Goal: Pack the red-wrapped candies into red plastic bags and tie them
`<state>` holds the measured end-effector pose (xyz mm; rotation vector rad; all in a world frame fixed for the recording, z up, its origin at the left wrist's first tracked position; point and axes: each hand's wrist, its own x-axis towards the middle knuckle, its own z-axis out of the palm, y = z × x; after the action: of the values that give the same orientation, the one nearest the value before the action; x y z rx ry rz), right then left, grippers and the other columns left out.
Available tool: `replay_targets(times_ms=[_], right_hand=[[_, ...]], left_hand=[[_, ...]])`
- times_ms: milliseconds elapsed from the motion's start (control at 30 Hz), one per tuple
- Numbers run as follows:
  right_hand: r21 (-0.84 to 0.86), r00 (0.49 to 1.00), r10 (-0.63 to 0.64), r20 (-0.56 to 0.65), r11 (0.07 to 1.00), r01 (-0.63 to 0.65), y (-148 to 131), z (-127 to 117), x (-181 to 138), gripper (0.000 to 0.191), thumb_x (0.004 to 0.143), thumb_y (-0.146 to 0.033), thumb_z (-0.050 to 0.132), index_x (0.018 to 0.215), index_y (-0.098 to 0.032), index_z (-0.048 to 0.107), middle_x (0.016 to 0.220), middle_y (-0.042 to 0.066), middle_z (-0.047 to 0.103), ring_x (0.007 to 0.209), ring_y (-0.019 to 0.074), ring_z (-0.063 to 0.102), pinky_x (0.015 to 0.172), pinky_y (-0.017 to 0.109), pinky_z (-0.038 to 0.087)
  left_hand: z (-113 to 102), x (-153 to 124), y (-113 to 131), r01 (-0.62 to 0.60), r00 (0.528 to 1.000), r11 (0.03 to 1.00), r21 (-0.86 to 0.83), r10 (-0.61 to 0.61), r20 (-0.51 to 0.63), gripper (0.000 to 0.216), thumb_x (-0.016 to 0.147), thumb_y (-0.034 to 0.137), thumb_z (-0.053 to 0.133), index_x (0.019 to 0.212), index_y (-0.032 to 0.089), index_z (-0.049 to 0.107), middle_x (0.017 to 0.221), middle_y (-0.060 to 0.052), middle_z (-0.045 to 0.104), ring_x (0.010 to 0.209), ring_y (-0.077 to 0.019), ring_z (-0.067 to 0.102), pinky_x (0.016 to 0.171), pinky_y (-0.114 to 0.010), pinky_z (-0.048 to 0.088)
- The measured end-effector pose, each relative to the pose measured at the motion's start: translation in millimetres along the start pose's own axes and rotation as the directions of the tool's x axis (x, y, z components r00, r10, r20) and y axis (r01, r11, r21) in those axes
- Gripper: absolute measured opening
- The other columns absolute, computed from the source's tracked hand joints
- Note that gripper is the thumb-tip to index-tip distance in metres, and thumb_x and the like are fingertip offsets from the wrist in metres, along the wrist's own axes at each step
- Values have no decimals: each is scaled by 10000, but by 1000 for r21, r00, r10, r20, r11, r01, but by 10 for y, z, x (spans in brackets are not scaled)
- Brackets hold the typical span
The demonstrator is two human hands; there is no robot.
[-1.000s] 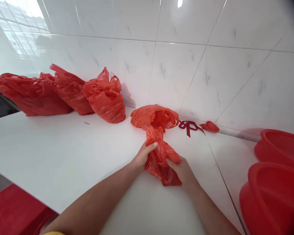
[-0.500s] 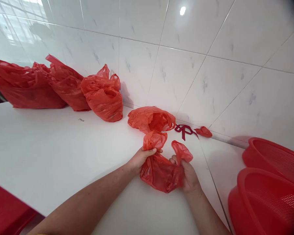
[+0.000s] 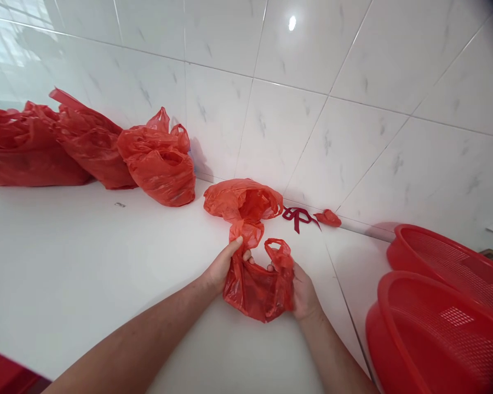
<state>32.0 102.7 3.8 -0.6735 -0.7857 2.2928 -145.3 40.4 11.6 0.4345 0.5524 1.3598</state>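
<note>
A small crumpled red plastic bag (image 3: 257,284) rests on the white counter (image 3: 86,257) between my two hands. My left hand (image 3: 222,265) grips its left handle and edge. My right hand (image 3: 302,293) grips the right side, with that handle sticking up above the fingers. Just behind lies another loose red bag (image 3: 242,200), its mouth open toward me, touching the held bag's left handle.
Three fuller red bags (image 3: 158,161) line the tiled wall at the back left. A dark red ribbon (image 3: 296,215) and a small red scrap (image 3: 328,218) lie by the wall. Two red mesh baskets (image 3: 439,334) sit at the right.
The bag was bunched in both hands; its two handles have been pulled apart and its mouth spread. The camera has shifted a little to the right.
</note>
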Motion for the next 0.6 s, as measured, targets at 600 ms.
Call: replay_targets(times_ms=[600], right_hand=[[-413,977,-96,190,895,168,67,172,-42,376,703,-343,744,1027,-221,598,935,20,675,815,166,639,817,338,471]], left_hand=[[88,-30,-18,-234,966,941,246,254,-52,222,690,229,743,730,152,539,593,24,557,541,-115,567,578,-257,467]])
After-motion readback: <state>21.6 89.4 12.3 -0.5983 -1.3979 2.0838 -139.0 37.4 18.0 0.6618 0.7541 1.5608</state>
